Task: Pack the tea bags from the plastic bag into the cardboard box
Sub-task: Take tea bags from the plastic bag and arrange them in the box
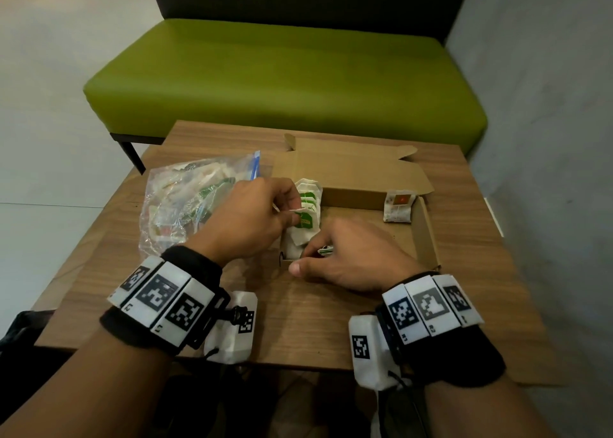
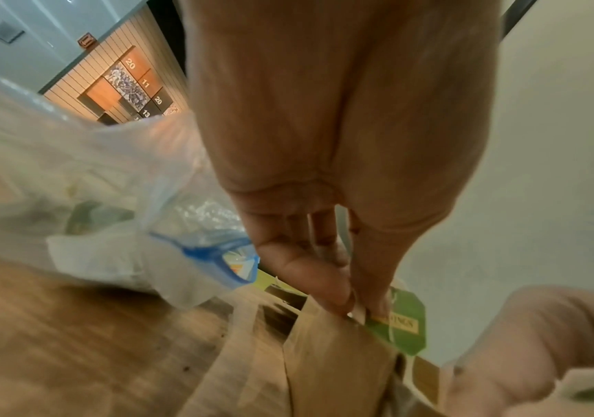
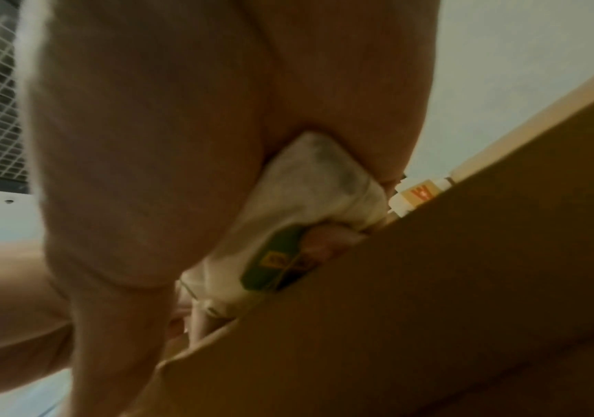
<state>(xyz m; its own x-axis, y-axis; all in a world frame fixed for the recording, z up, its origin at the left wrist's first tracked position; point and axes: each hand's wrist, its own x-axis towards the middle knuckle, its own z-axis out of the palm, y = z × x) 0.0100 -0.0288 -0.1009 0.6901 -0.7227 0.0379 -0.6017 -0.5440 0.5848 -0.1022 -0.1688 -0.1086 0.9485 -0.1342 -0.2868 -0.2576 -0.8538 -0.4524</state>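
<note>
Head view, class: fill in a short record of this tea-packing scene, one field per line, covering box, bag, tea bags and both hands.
Box: open cardboard box on a wooden table
Bag: plastic bag left of the box, tea bags still inside
Packed: row of green-label tea bags at the box's left end; one red-label tea bag at its far right
Left hand: pinches a green-label tea bag
Right hand: holds another tea bag

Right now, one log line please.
left hand: pinches tea bag | right hand: grips tea bag | box: partly filled

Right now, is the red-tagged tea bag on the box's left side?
No, the red-tagged tea bag leans at the brown cardboard box's far right corner.
</note>
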